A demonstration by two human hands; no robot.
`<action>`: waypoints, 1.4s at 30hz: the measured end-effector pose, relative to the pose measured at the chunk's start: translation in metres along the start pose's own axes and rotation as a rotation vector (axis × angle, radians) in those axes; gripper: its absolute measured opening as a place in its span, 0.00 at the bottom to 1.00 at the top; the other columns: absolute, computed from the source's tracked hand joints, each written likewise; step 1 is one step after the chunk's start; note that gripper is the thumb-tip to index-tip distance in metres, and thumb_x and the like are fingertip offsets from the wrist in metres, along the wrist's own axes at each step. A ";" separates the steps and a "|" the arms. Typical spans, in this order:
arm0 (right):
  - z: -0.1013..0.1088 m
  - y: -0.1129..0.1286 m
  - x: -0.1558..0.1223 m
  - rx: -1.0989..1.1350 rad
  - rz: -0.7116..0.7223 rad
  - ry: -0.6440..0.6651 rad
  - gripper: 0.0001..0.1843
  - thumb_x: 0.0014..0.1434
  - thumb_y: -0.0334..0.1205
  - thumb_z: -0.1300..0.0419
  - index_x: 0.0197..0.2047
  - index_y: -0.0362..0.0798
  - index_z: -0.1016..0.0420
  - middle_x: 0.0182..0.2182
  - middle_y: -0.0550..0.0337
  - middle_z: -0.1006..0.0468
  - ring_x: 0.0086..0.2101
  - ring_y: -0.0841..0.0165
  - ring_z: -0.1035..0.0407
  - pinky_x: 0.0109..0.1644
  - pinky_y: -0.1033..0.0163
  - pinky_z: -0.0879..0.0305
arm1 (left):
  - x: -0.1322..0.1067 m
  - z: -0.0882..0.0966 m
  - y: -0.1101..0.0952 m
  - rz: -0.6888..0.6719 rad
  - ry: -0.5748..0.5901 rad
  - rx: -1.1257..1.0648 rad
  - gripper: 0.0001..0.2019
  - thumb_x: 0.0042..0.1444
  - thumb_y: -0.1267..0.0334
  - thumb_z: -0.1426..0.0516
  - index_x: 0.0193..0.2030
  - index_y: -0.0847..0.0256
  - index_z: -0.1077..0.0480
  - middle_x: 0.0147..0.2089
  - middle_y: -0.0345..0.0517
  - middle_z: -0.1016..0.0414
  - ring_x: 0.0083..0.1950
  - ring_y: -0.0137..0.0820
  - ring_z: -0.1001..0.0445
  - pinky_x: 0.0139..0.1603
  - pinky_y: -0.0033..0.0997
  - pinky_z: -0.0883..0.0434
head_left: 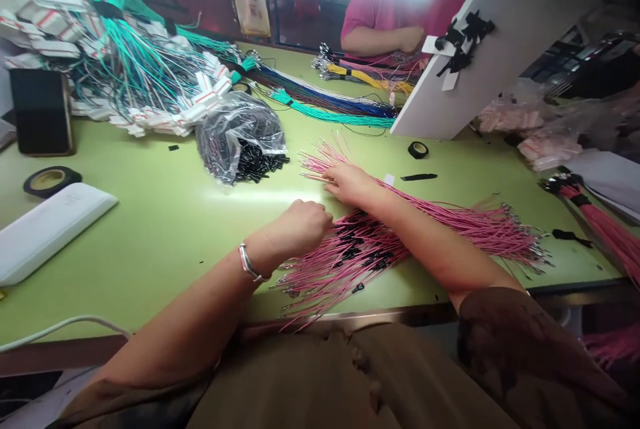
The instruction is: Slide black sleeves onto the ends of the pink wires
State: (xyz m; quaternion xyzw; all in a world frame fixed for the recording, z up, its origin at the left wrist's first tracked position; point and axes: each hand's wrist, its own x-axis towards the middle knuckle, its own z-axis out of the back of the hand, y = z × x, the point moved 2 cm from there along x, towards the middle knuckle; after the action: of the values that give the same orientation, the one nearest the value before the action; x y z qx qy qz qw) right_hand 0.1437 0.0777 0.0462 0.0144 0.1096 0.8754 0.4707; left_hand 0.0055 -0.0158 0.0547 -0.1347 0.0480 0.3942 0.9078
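Head view: a spread of thin pink insulated wires [425, 229] with metal terminals lies across the pale green tabletop [165, 216], fanned from the near edge toward the middle. The left hand [303, 226], a silver bangle on its wrist, is curled into a loose fist resting at the left edge of the wires; whether it pinches any wire cannot be told. The right hand [350, 182] lies flat on the far tips of the wires, fingers spread and pressing down. Just beyond the hands sits a crumpled clear plastic bag of small black sleeves [240, 139]. Two rolls of black tape [50, 181] rest on the table, one far left, one near a tilted white board [500, 42]. Across the table, a person in a pink shirt [395, 16] sits behind bundles of teal, blue and yellow wires [330, 106].
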 end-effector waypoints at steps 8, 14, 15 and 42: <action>-0.024 0.024 0.009 -0.115 -0.068 0.031 0.15 0.65 0.35 0.49 0.46 0.38 0.24 0.48 0.38 0.25 0.50 0.54 0.32 0.55 0.53 0.39 | -0.013 0.004 -0.024 -0.054 0.004 -0.011 0.20 0.66 0.56 0.52 0.37 0.66 0.23 0.35 0.59 0.25 0.37 0.42 0.29 0.37 0.41 0.35; -0.036 0.033 -0.007 -0.132 -0.091 0.009 0.17 0.64 0.28 0.55 0.49 0.37 0.28 0.45 0.34 0.25 0.46 0.51 0.30 0.47 0.52 0.38 | -0.024 0.032 0.076 0.349 -0.097 -0.195 0.15 0.61 0.60 0.48 0.32 0.62 0.22 0.33 0.50 0.23 0.31 0.32 0.30 0.36 0.33 0.35; -0.036 0.031 -0.006 -0.082 -0.118 0.002 0.16 0.65 0.30 0.55 0.49 0.38 0.29 0.43 0.35 0.24 0.44 0.52 0.29 0.44 0.54 0.38 | -0.027 0.034 0.098 0.480 -0.226 -0.127 0.13 0.59 0.63 0.47 0.32 0.62 0.21 0.34 0.51 0.23 0.34 0.34 0.29 0.38 0.34 0.34; -0.044 -0.006 0.009 0.992 -0.189 -0.432 0.06 0.42 0.41 0.45 0.22 0.47 0.34 0.20 0.67 0.38 0.25 0.73 0.44 0.32 0.64 0.46 | 0.016 0.008 0.120 0.547 -0.665 -0.797 0.08 0.55 0.64 0.41 0.37 0.65 0.22 0.31 0.46 0.25 0.31 0.30 0.30 0.39 0.33 0.30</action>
State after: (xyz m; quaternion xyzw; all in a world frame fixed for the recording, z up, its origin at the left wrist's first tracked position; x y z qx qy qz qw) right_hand 0.1380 0.0803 0.0014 0.4038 0.4107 0.6498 0.4960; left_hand -0.0706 0.0761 0.0343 -0.3175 -0.3582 0.6230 0.6187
